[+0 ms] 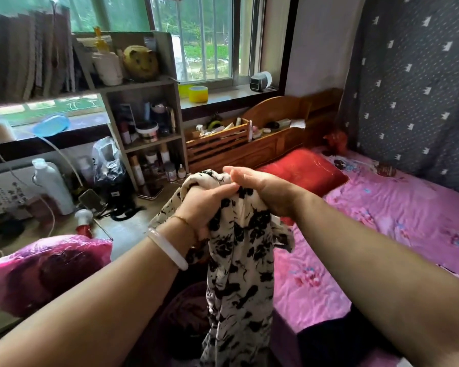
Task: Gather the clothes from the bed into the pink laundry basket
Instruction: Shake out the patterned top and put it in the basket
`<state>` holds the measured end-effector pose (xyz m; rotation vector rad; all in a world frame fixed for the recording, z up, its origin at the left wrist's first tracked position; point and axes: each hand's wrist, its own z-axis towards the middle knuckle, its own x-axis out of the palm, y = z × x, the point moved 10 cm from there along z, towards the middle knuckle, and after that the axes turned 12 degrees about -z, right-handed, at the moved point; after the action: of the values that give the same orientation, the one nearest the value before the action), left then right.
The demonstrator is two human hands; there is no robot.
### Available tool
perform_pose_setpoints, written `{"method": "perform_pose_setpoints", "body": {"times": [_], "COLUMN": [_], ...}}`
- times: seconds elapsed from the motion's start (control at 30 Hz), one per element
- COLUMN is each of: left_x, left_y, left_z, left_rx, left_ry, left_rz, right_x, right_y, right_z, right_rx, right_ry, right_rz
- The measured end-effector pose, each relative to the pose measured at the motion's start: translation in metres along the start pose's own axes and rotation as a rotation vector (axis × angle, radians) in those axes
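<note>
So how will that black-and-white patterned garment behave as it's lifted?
Probably floppy: the patterned garment hangs in loose folds below the left hand gripping it. Likely light, since the bunched top is enough to hold it up. The right hand touches its upper edge.
</note>
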<state>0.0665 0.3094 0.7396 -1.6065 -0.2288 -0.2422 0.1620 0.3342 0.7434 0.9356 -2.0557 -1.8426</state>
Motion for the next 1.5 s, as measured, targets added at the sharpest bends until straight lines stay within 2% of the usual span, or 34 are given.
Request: {"method": "perform_pose_setpoints", "body": {"times": [0.07,0.13,0.2,0.23,0.33,0.43,0.53,0.6,0.67,0.77,0.83,0.9,0.97,1.13,1.2,1.37,1.5], "left_x": [-0.016,-0.018,-0.023,-0.026,-0.033,-0.04,-0.032,-0.019,-0.02,-0.029,-0.036,-0.041,-0.04,-0.03,-0.025,-0.031,-0.037], "left_y": [-0.011,-0.014,-0.011,-0.007,0.009,0.017,0.05,0.068,0.077,0.08,0.082,0.084,0.086,0.093,0.091,0.085,0.089], "left_z": [0.013,0.02,0.023,0.021,0.012,0.006,-0.011,-0.025,-0.031,-0.028,-0.027,-0.024,-0.023,-0.016,-0.013,-0.009,-0.02], "left_rx": [0.008,-0.034,-0.055,-0.077,-0.107,-0.076,-0.251,-0.325,-0.324,-0.303,-0.332,-0.377,-0.436,-0.573,-0.597,-0.582,-0.615], "left_ry": [-0.166,-0.175,-0.17,-0.15,-0.021,0.086,0.276,0.373,0.301,0.121,0.029,-0.011,-0.022,0.014,0.06,0.091,0.117], "left_rz": [0.184,0.356,0.344,0.267,0.049,0.042,-0.059,-0.004,0.089,0.045,-0.007,-0.031,-0.057,-0.147,-0.185,-0.203,-0.164], "right_x": [0.021,0.03,0.027,0.023,0.012,0.005,0.011,0.018,0.023,0.014,-0.002,-0.025,-0.03,0.022,0.039,0.027,0.027], "right_y": [0.007,-0.004,-0.014,-0.019,-0.031,-0.036,-0.029,-0.028,-0.027,-0.036,-0.048,-0.057,-0.056,-0.047,-0.046,-0.054,-0.054], "right_z": [-0.012,-0.011,-0.004,-0.002,0.0,0.002,0.007,0.011,0.016,0.022,0.024,0.013,0.004,-0.008,-0.011,-0.003,-0.003], "right_rx": [-0.058,-0.032,0.025,0.054,0.12,0.16,0.14,0.184,0.235,0.267,0.298,0.334,0.301,0.086,0.037,-0.012,-0.003], "right_ry": [0.135,0.196,0.133,0.084,-0.067,-0.167,-0.158,-0.14,-0.107,-0.154,-0.229,-0.357,-0.362,0.147,0.219,0.033,0.017], "right_rz": [-0.043,-0.02,-0.042,-0.051,-0.016,0.048,0.16,0.3,0.446,0.513,0.379,0.099,-0.039,-0.279,-0.319,-0.393,-0.45]}}
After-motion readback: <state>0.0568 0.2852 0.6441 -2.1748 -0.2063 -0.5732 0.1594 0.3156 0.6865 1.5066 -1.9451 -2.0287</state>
